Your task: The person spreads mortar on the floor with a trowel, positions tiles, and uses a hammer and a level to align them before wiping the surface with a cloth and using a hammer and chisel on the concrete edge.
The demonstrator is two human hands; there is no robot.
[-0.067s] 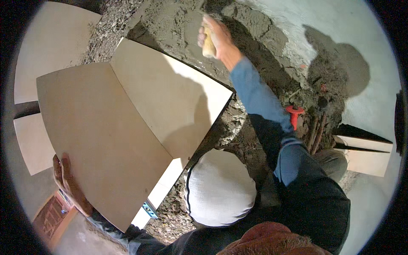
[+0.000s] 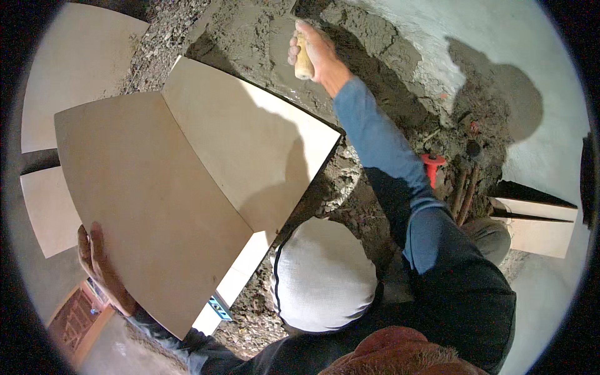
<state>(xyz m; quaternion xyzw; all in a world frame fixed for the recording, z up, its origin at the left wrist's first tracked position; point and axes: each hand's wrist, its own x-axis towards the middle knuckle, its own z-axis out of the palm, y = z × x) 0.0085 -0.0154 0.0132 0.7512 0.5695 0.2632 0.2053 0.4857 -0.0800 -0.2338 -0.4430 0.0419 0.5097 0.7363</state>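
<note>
My left hand [image 2: 103, 272] grips the outer edge of a large beige tile [image 2: 144, 200], its fingers on the face at the lower left. The tile is tilted up and hides part of what lies behind it. Its upper edge meets a second beige tile [image 2: 231, 134] lying flat, half in shadow. Far ahead, my right hand [image 2: 315, 53] is closed round the pale wooden handle of a trowel [image 2: 304, 65]. The trowel's dark blade shows only in part at the top edge, over wet grey mortar [image 2: 269, 47].
A red-guarded chisel [image 2: 432, 169] stands in rubble at the right, near a pale wall [image 2: 531, 62]. A blue spirit level [image 2: 220, 308] lies beside the tiles. More tiles [image 2: 75, 75] lie at the left. A round white cloth-covered form [image 2: 325, 275] is close in front of me.
My right hand has shifted slightly left and up with the trowel. The left hand and the raised tile look almost unmoved.
</note>
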